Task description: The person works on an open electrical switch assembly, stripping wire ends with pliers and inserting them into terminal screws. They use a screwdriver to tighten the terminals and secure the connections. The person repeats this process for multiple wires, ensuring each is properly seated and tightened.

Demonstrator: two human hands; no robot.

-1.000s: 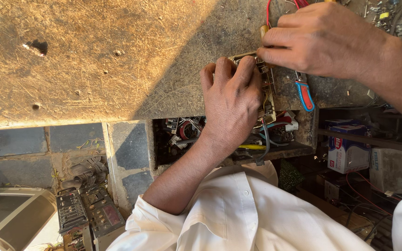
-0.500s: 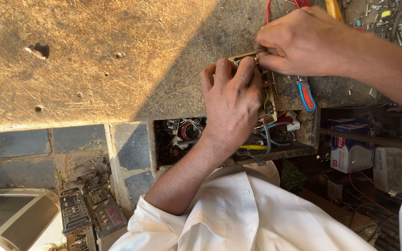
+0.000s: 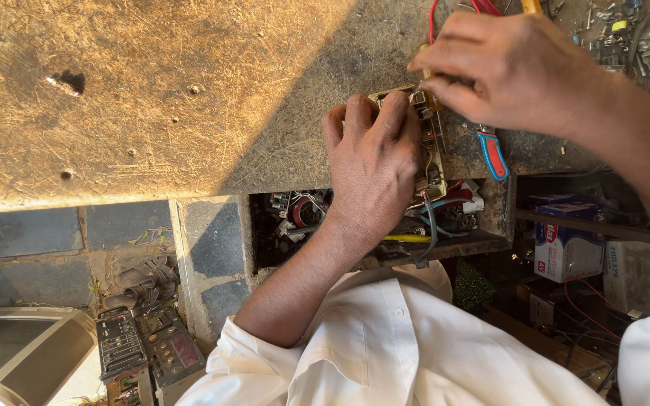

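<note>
My left hand (image 3: 374,162) presses down on a small circuit board (image 3: 434,162) with wires that lies at the front edge of a scratched wooden bench (image 3: 189,98). My right hand (image 3: 502,68) is closed around a thin tool with a yellow-orange handle (image 3: 530,5). Its fingertips pinch at the top end of the board, right beside my left fingertips. Red wires (image 3: 435,15) run off past the top edge.
Pliers with blue and red grips (image 3: 494,154) lie on the bench under my right wrist. An open drawer (image 3: 302,214) below holds tangled wires and parts. Cardboard boxes (image 3: 566,248) sit on a shelf at right. Old electronic panels (image 3: 144,346) lie on the tiled floor.
My right hand has shifted slightly at the top of the board, and the yellow-orange handle has come into view. My left hand has stayed on the board.
</note>
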